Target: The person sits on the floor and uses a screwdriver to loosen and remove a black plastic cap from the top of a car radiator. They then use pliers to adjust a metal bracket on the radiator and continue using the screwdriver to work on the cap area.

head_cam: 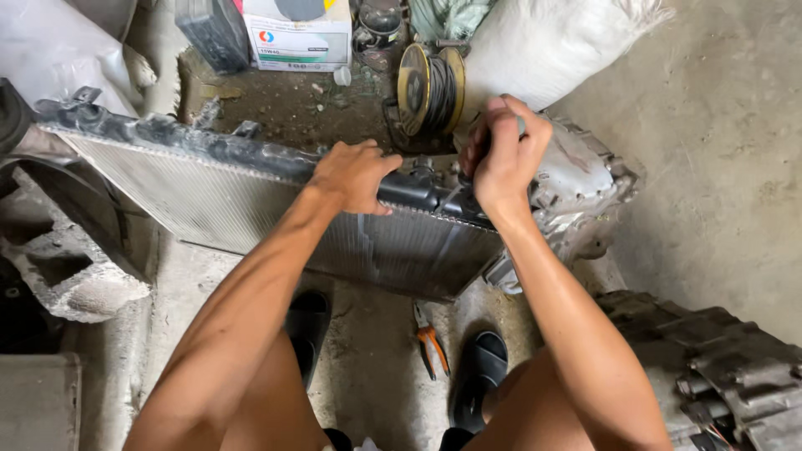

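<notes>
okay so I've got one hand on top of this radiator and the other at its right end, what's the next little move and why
Probably keep the left hand pressing on the black top tank while the right hand works at the radiator corner. The radiator stands on edge on the floor, so it could tip. What the right grip closes on is hidden. The orange-handled pliers lie between your feet if fingers aren't enough.

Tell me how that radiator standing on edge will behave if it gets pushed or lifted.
The radiator is a wide, thin panel standing on its long edge, so it would probably tip flat without the left hand steadying its top. Its fine metal fins look thin and likely dent easily. The frame looks rigid, so it should lift stiffly, though awkwardly. The right hand grips near its end.
</notes>
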`<state>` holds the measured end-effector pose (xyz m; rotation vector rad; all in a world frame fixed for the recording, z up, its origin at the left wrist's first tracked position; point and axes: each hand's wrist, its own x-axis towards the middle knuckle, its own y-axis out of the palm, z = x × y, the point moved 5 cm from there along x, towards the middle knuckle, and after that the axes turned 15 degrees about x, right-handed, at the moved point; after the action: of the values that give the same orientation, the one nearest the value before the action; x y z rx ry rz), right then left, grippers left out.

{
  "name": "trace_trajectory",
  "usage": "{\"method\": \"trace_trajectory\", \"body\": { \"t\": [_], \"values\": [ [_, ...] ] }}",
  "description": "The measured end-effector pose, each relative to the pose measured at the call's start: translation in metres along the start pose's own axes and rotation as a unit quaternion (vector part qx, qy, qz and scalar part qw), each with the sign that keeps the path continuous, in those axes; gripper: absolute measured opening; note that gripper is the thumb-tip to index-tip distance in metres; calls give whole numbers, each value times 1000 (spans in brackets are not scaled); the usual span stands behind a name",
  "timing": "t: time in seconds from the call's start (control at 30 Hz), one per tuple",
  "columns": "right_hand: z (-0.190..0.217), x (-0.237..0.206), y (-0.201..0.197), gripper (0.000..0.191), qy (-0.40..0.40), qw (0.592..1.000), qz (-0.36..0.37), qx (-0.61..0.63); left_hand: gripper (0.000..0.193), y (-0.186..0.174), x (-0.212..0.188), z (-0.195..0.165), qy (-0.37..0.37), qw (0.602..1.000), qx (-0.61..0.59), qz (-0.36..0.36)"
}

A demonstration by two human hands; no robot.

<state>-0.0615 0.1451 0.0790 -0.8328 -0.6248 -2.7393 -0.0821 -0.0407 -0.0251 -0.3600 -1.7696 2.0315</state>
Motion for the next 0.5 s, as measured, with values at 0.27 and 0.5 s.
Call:
{"method": "trace_trajectory", "body": {
  "t": [0.27,0.5],
  "values": [
    [4,-3,1,33,48,998,28,-9,67,-16,3,0,-13,999,-7,44],
    [4,11,3,29,64,997,28,8,67,-29,9,9,-18,998,9,53]
  ]
}}
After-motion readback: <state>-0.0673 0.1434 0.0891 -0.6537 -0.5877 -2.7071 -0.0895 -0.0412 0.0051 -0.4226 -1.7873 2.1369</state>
